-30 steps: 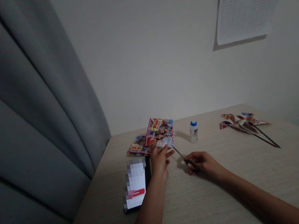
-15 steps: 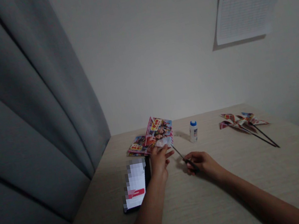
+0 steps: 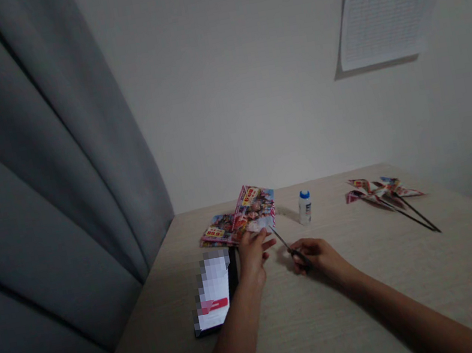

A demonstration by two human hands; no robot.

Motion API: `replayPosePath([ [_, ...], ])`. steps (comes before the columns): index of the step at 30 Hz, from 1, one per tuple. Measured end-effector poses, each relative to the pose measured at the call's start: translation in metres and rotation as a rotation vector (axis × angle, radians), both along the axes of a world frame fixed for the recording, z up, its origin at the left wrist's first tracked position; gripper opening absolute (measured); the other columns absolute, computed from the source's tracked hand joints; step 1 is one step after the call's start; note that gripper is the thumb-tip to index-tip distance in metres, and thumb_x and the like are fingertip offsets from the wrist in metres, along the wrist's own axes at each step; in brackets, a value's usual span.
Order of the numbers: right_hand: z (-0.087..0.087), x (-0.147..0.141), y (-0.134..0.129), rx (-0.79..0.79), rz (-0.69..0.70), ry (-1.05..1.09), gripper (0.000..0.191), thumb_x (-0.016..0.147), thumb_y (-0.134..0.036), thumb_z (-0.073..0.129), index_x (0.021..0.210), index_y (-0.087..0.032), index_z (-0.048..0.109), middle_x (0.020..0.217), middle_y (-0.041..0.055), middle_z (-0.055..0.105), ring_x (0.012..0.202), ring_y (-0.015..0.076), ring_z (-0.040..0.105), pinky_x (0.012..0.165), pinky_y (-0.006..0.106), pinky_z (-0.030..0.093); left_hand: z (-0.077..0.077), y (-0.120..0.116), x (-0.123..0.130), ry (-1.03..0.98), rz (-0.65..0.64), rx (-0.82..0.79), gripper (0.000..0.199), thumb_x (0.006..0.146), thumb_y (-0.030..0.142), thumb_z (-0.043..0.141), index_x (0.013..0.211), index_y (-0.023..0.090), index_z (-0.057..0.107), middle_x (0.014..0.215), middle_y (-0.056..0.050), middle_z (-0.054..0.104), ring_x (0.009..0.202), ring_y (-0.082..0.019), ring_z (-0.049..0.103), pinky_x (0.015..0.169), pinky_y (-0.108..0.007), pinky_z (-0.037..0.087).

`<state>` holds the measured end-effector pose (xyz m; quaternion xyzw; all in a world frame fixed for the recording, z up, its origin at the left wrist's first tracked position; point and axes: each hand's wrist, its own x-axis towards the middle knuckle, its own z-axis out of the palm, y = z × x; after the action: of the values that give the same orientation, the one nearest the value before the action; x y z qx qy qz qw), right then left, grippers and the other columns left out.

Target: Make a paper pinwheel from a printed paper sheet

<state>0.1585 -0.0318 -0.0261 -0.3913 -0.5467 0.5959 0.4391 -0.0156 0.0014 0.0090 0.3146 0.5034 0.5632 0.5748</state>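
My left hand (image 3: 253, 252) is closed on the lower edge of a colourful printed paper sheet (image 3: 254, 207), which is held up at a slant. Some of its fingers stick out to the right, towards the scissors. In my right hand (image 3: 316, 255) are dark-handled scissors (image 3: 281, 238), their blades pointing up and left with the tip close to the sheet's lower right corner. Whether the blades touch the paper I cannot tell. Behind and left of the sheet lie more printed leaflets (image 3: 217, 230), partly covered by it.
A phone (image 3: 211, 296) with a lit screen lies beside my left forearm. A white glue bottle with a blue cap (image 3: 305, 208) stands beyond my right hand. Paper pinwheels (image 3: 378, 191) on dark sticks lie at right on the wooden table (image 3: 318, 332). A grey curtain (image 3: 74, 138) hangs left.
The top of the printed sheet has tilted slightly to the right and down. Both hands and the scissors are nearly where they were.
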Motion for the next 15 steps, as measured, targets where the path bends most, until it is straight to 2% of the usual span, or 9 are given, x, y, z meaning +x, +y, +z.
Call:
replayPosePath([
  [15, -0.0002, -0.0021, -0.0015, -0.023, -0.036, -0.016, 0.043, 0.069, -0.045, 0.078, 0.093, -0.011, 0.067, 0.059, 0.0011, 0.066, 0.052, 0.0134, 0.056, 0.056, 0.027, 0.039, 0.0007, 0.0001, -0.0001, 0.009, 0.010, -0.019, 0.028, 0.077, 0.025, 0.075, 0.099, 0.019, 0.059, 0.092, -0.005, 0.073, 0.058, -0.010, 0.070, 0.038, -0.013, 0.026],
])
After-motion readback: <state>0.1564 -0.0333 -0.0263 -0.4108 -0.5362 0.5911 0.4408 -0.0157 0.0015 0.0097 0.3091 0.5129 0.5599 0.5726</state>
